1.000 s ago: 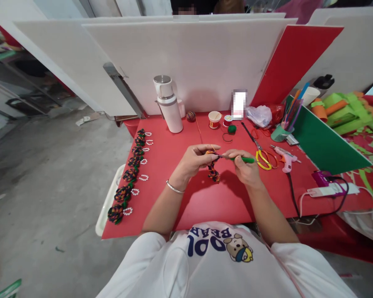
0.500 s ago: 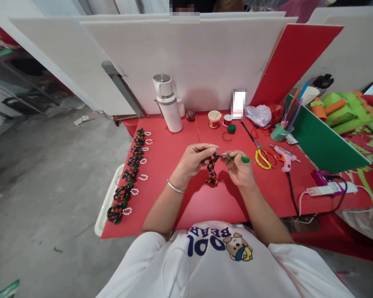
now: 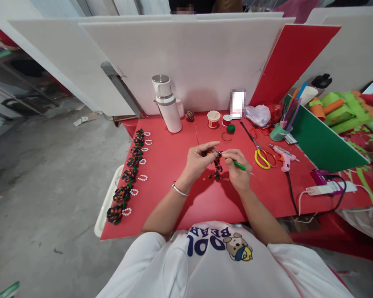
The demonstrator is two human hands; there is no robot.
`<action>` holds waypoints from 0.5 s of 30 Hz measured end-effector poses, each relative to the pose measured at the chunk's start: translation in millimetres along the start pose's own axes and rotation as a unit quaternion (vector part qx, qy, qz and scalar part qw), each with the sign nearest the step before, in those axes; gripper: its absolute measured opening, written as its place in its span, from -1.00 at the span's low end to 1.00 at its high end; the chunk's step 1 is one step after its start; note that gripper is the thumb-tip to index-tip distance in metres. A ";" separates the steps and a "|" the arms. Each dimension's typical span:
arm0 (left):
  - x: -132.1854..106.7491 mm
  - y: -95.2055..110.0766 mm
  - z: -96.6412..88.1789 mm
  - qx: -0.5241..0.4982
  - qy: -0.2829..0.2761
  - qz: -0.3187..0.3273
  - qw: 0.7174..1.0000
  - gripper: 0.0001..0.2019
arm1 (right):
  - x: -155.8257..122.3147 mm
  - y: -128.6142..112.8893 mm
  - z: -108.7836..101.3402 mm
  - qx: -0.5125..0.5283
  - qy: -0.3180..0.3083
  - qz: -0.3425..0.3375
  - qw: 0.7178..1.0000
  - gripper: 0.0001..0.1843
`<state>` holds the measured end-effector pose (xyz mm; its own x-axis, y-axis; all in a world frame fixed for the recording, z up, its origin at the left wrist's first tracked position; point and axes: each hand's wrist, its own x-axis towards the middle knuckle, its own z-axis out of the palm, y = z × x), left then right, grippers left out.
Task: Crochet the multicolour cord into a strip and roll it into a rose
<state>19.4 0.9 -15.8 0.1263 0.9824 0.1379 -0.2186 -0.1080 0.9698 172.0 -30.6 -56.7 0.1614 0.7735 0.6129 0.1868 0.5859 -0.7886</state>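
Observation:
My left hand (image 3: 200, 162) pinches the top of a dark multicoloured crochet piece (image 3: 216, 170), whose curled end hangs down between my hands. In my right hand (image 3: 238, 170) is a crochet hook (image 3: 239, 165) with a green handle, its metal tip at the stitches by my left fingertips. A strand of yarn (image 3: 196, 131) runs from near a small multicoloured yarn ball (image 3: 190, 116) at the back of the table towards my left hand. The exact stitch at the hook tip is too small to make out.
Several dark crocheted pieces (image 3: 129, 174) with white bead loops (image 3: 142, 178) line the left edge. Behind stand a white thermos (image 3: 170, 111), a paper cup (image 3: 213, 119) and green yarn (image 3: 231, 128). To the right lie yellow-and-red-handled scissors (image 3: 262, 159), a pink glue gun (image 3: 286, 158) and a power strip (image 3: 326, 189).
My right hand has tilted the hook, so its green handle slopes down to the right. The crochet piece has shifted slightly right and turned in my left fingers.

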 end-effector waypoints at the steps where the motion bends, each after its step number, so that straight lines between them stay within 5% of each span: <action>1: -0.3 -1.1 2.3 0.007 0.011 0.010 1.000 -0.67 | -0.4 -3.8 1.5 -0.028 0.003 -0.014 1.000 -0.81; 5: -1.0 -1.9 3.9 0.014 0.019 0.023 0.999 -0.73 | -0.6 -10.0 7.3 -0.040 0.021 -0.027 0.999 -0.80; 15: -3.3 4.3 5.7 -0.042 0.015 -0.048 0.998 -0.46 | -5.7 -8.3 10.1 -0.116 0.056 -0.073 0.989 -0.80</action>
<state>23.5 -3.7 -10.9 0.1227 0.9918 0.0371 -0.2866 -0.0004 0.9581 159.7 -37.5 -54.1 0.2199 0.6462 0.7308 0.4311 0.6076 -0.6670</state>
